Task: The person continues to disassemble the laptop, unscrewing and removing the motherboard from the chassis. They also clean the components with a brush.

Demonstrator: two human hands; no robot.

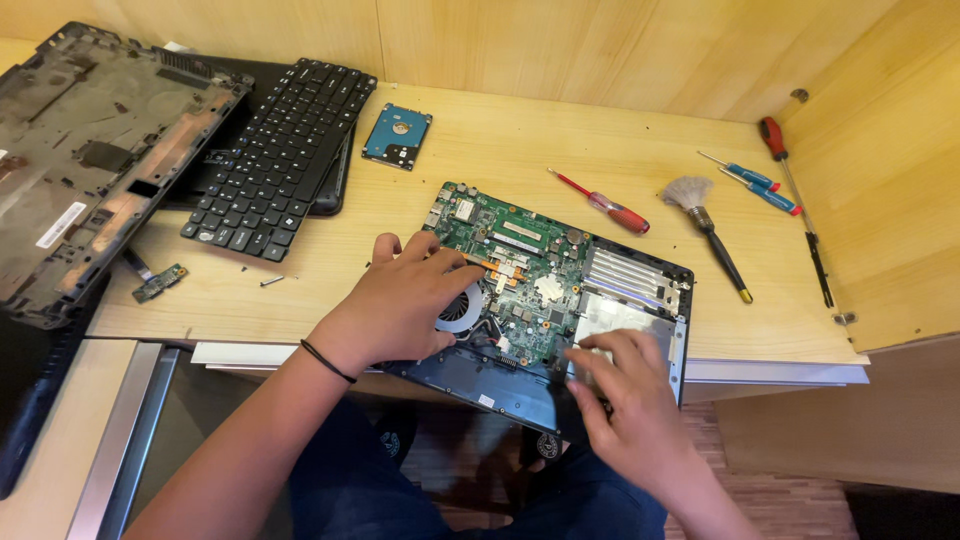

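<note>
Motherboard (520,275), green, flat, studded, in black plastic laptop base (500,385); left hand (405,300) spread loose over round fan (462,308); right hand (625,385) pinching base edge.

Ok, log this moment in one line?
left hand: on fan | right hand: at laptop base edge | circuit board: exposed | screwdriver: on desk

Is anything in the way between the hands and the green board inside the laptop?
Nothing visible is. The left hand already rests on the green motherboard, covering part of the round fan. The right hand touches the laptop base at its near edge, beside the board. The red screwdriver lies off to the side on the desk.
</note>
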